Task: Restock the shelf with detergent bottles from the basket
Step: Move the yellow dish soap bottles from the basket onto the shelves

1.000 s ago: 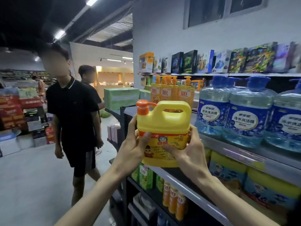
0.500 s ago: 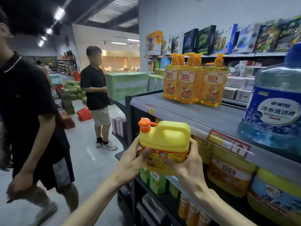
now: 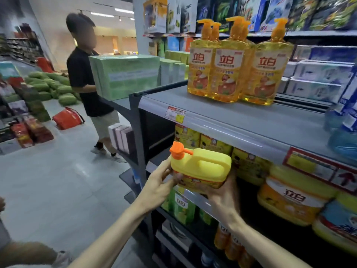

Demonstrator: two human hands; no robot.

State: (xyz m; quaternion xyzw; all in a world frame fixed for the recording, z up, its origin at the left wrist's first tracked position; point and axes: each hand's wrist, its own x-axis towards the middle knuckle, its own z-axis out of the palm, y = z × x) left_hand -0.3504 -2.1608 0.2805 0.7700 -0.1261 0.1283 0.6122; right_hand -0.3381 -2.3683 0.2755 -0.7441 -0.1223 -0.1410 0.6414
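Both hands, left (image 3: 157, 182) and right (image 3: 222, 192), clasped a yellow jug (image 3: 201, 169) at the middle shelf (image 3: 195, 196) edge; rigid, probably heavy, it seemed best carried by base or handle.

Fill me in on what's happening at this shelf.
A person is restocking. Both hands, left and right, hold a yellow jug with an orange cap at the left end of the second shelf, in front of matching jugs; it isn't set down yet. Pump bottles stand on the shelf above. Someone else stands in the aisle.
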